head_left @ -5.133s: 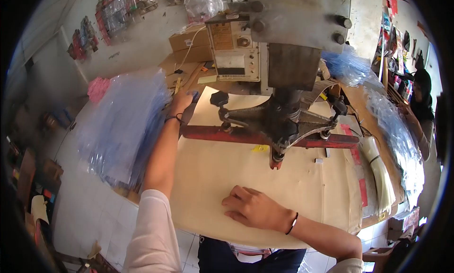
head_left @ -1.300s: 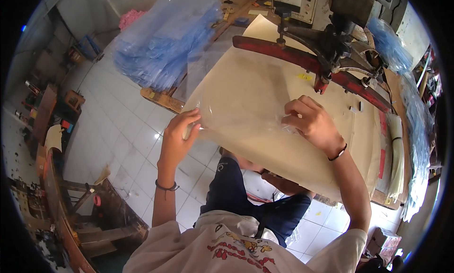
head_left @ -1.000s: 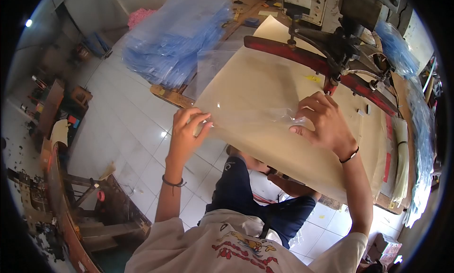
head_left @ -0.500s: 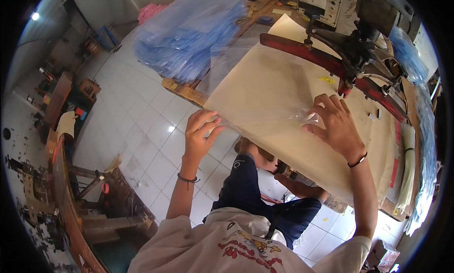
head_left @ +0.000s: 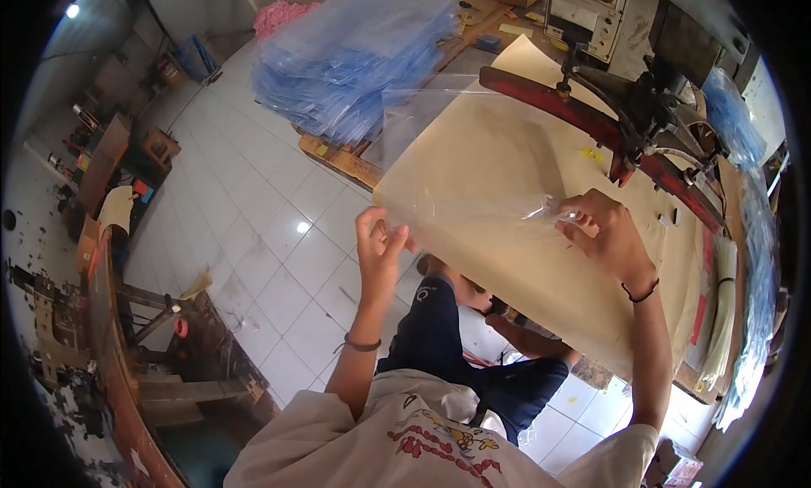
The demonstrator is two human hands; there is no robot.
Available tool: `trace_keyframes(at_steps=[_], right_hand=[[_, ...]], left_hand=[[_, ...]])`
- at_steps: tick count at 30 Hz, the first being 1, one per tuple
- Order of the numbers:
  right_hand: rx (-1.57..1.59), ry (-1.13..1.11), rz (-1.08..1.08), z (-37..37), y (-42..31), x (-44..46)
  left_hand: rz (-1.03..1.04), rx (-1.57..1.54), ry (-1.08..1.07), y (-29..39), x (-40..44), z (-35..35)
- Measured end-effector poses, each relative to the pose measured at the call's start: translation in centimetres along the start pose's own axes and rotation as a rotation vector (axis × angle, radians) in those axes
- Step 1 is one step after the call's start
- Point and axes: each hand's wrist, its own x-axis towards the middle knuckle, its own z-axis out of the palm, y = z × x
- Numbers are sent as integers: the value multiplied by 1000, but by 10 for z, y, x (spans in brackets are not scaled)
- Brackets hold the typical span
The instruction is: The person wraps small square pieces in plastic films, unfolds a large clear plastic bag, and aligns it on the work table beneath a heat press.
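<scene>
Where right fingers [head_left: 583, 203] pinch, glossy clear film [head_left: 494, 207] crinkles.

Your left hand [head_left: 385, 241] sits left of center, its fingers curled and the thumb pointing far; whether they meet is unclear. Your right hand [head_left: 605, 231], well to the right, points left, thumb and fingertips pinched. Both forearms reach from near to far.

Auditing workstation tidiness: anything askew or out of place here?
Mildly: the blue plastic-sheet stack, left of the tan sheet, has splayed, uneven near edges. A small yellow scrap also lies near the red bar.
</scene>
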Motion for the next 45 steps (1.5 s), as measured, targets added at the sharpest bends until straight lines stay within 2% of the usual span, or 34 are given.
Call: trace_keyframes(at_steps=[3, 6, 9, 11, 20, 27, 29, 35, 41, 45], right_hand=[[84, 3, -1, 1, 4, 0], [145, -2, -17, 4, 5, 0], [127, -19, -53, 4, 6, -1], [65, -14, -132, 4, 7, -1], [61, 2, 32, 3, 5, 0], [8, 21, -34, 3, 6, -2], [2, -2, -66, -4, 9, -1], [149, 20, 193, -3, 13, 1], [1, -21, 306, -16, 6, -1], [12, 26, 176, -7, 6, -6]], left_hand=[[-121, -89, 3, 22, -6, 7], [-331, -144, -213, 26, -4, -9], [-415, -132, -230, 31, -2, -6], [-401, -55, -199, 32, 1, -1], [-353, 106, -118, 29, 6, 7], [-267, 260, 52, 16, 5, 21], [-257, 314, 56, 13, 3, 23], [-192, 372, 45, 3, 4, 23], [-177, 347, 72, 6, 3, 26], [-200, 281, -5, 10, -1, 21]])
